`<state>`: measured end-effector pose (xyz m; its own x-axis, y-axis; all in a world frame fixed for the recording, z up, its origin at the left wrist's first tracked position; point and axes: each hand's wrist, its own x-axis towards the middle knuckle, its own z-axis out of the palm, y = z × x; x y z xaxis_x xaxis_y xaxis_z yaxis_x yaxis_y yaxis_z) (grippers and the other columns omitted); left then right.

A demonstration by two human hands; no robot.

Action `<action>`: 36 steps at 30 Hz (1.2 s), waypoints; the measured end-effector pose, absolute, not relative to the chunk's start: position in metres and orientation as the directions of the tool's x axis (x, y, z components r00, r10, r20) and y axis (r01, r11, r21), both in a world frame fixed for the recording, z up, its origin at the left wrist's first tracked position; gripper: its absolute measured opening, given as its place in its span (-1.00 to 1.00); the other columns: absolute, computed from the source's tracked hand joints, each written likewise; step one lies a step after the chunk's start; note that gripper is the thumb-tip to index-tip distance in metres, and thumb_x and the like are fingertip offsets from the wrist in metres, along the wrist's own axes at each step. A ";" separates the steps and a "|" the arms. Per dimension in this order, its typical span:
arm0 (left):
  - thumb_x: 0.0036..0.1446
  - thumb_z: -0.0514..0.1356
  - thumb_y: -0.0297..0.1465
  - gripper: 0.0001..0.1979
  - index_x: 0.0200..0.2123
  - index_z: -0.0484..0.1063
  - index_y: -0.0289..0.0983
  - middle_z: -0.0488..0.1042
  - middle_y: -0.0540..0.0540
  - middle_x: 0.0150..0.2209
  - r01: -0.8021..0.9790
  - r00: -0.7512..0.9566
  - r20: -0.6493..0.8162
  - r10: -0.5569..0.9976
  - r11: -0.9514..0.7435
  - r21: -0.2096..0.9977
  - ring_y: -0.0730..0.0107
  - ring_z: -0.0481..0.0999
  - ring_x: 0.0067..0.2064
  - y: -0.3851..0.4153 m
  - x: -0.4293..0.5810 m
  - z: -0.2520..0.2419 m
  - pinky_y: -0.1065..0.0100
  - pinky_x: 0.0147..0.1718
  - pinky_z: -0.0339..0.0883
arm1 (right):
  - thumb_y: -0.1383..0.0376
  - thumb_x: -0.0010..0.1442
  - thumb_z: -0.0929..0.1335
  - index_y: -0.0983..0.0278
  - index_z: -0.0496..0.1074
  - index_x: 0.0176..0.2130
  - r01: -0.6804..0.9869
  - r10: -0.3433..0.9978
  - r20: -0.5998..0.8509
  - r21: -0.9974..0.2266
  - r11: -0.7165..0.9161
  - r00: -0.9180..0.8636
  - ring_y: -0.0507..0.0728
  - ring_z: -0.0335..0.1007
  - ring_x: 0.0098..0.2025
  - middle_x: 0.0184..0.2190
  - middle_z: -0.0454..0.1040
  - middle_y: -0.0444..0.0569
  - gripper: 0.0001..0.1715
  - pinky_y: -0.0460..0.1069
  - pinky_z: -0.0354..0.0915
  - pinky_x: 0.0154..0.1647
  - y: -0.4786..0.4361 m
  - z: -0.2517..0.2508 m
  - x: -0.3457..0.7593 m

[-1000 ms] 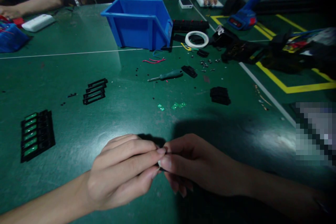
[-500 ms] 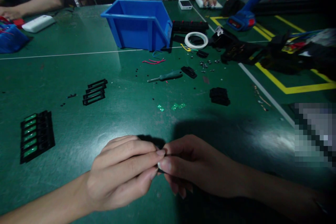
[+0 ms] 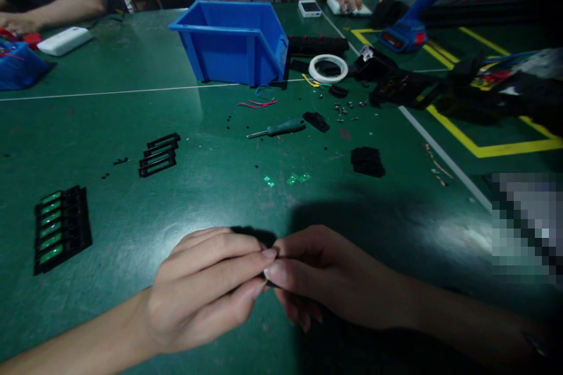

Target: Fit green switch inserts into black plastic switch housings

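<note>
My left hand (image 3: 202, 287) and my right hand (image 3: 325, 275) meet fingertip to fingertip low over the green table (image 3: 132, 111). Both are closed in a pinch on a small black part (image 3: 253, 236), mostly hidden between the fingers. Ahead of the hands lie small green chips (image 3: 294, 178). A row of black frames with green inserts (image 3: 61, 227) lies at the left, and empty black frames (image 3: 159, 153) sit beyond it. A stack of black parts (image 3: 368, 161) lies to the right.
A green-handled screwdriver (image 3: 278, 128), loose screws (image 3: 345, 108) and red wires (image 3: 258, 102) lie mid-table. Behind them stand a blue bin (image 3: 233, 41) and a white tape roll (image 3: 328, 68). Dark parts and cables (image 3: 440, 88) crowd the right. Other people's arms rest at the far edge.
</note>
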<state>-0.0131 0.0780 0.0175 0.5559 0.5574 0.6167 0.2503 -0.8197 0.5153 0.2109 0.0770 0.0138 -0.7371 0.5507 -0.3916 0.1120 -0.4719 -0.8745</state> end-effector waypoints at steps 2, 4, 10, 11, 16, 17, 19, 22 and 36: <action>0.26 0.26 -0.52 -0.83 -0.09 0.55 -0.42 0.64 -0.17 -0.22 0.248 0.557 0.611 0.563 -0.815 0.524 0.40 0.64 -0.24 0.078 -0.013 0.017 0.39 -0.22 0.57 | -0.02 0.34 0.36 0.35 0.43 -0.43 0.107 0.552 -0.385 -0.877 -0.468 -0.740 -0.05 0.31 -0.54 -0.53 0.43 -0.11 -0.47 -0.19 0.22 -0.52 0.077 0.014 0.211; 0.25 0.28 -0.51 -0.83 -0.09 0.55 -0.41 0.64 -0.17 -0.22 0.248 0.560 0.607 0.564 -0.813 0.527 0.40 0.64 -0.23 0.078 -0.013 0.018 0.40 -0.22 0.57 | -0.01 0.34 0.36 0.35 0.43 -0.43 0.104 0.554 -0.378 -0.881 -0.462 -0.742 -0.05 0.31 -0.54 -0.53 0.43 -0.11 -0.48 -0.18 0.23 -0.52 0.077 0.015 0.211; 0.26 0.26 -0.51 -0.82 -0.07 0.54 -0.37 0.64 -0.14 -0.23 0.260 0.555 0.608 0.568 -0.812 0.522 0.41 0.64 -0.24 0.079 -0.011 0.020 0.39 -0.25 0.58 | 0.00 0.35 0.35 0.34 0.42 -0.44 0.107 0.564 -0.385 -0.880 -0.463 -0.730 -0.05 0.30 -0.55 -0.55 0.42 -0.12 -0.49 -0.18 0.22 -0.53 0.076 0.015 0.211; 0.26 0.26 -0.51 -0.83 -0.07 0.54 -0.37 0.64 -0.14 -0.23 0.259 0.553 0.611 0.566 -0.814 0.520 0.41 0.64 -0.25 0.079 -0.011 0.020 0.40 -0.24 0.58 | 0.00 0.35 0.35 0.34 0.42 -0.44 0.108 0.566 -0.386 -0.881 -0.461 -0.729 -0.05 0.30 -0.55 -0.55 0.41 -0.12 -0.49 -0.18 0.22 -0.53 0.076 0.015 0.211; 0.26 0.26 -0.51 -0.84 -0.10 0.55 -0.41 0.64 -0.16 -0.24 0.254 0.554 0.612 0.564 -0.815 0.521 0.41 0.64 -0.25 0.080 -0.011 0.019 0.40 -0.23 0.57 | 0.01 0.35 0.35 0.34 0.43 -0.44 0.107 0.567 -0.381 -0.884 -0.455 -0.730 -0.05 0.30 -0.55 -0.56 0.39 -0.13 -0.50 -0.18 0.22 -0.52 0.076 0.015 0.211; 0.26 0.26 -0.50 -0.84 -0.10 0.55 -0.41 0.64 -0.16 -0.24 0.253 0.557 0.611 0.563 -0.815 0.521 0.41 0.64 -0.25 0.080 -0.011 0.019 0.40 -0.24 0.57 | 0.01 0.35 0.35 0.34 0.43 -0.44 0.108 0.568 -0.379 -0.885 -0.452 -0.731 -0.05 0.30 -0.55 -0.56 0.40 -0.13 -0.50 -0.18 0.21 -0.52 0.076 0.014 0.211; 0.26 0.26 -0.50 -0.85 -0.11 0.55 -0.41 0.64 -0.16 -0.24 0.250 0.562 0.609 0.560 -0.816 0.521 0.42 0.64 -0.25 0.080 -0.011 0.020 0.41 -0.24 0.57 | 0.00 0.35 0.35 0.34 0.43 -0.44 0.115 0.570 -0.381 -0.887 -0.446 -0.728 -0.05 0.30 -0.55 -0.56 0.40 -0.13 -0.49 -0.18 0.21 -0.52 0.076 0.014 0.211; 0.26 0.26 -0.51 -0.84 -0.09 0.54 -0.37 0.65 -0.14 -0.24 0.260 0.554 0.610 0.566 -0.814 0.519 0.41 0.65 -0.25 0.080 -0.010 0.020 0.41 -0.26 0.58 | -0.02 0.35 0.34 0.34 0.43 -0.44 0.130 0.569 -0.392 -0.886 -0.445 -0.723 -0.04 0.31 -0.54 -0.55 0.42 -0.12 -0.48 -0.17 0.23 -0.52 0.076 0.015 0.211; 0.23 0.28 -0.53 -0.84 -0.11 0.55 -0.40 0.64 -0.15 -0.24 0.252 0.544 0.611 0.575 -0.807 0.535 0.39 0.65 -0.24 0.079 -0.010 0.019 0.39 -0.23 0.57 | -0.01 0.37 0.32 0.34 0.41 -0.45 0.136 0.578 -0.384 -0.895 -0.425 -0.720 -0.04 0.29 -0.55 -0.56 0.40 -0.13 -0.47 -0.17 0.22 -0.52 0.077 0.015 0.210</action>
